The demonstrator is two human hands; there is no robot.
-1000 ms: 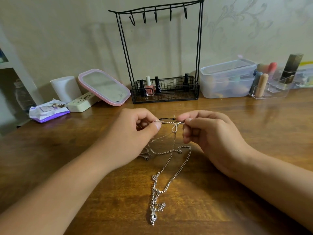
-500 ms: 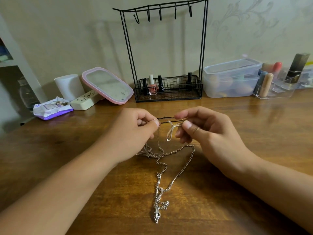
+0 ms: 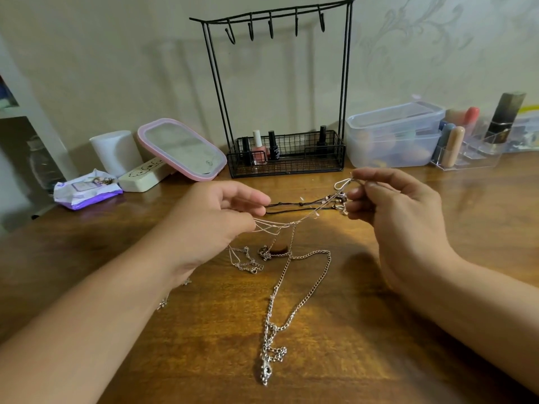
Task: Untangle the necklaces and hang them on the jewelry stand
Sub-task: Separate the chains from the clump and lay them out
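Two hands work above the table, both in front of the stand. Left hand is before and left of the stand's basket, its fingers curled, thumb and fingertips pinching the ends of the black cord and several fine strands. Right hand is before and right of the stand, thumb and forefinger pinching a small silver loop, the lower fingers curled by a cluster of beads at the cord's other end. Cord and strands are stretched between the hands, off the table.

From that span a silver chain hangs down and lies on the table, running away from the stand toward the viewer and ending in a pendant. A thinner chain lies bunched under the left hand.

All five hooks on the stand's top bar are bare. Nail polish bottles stand in its basket. A pink-rimmed mirror leans left of the stand; a clear tub sits right of it.
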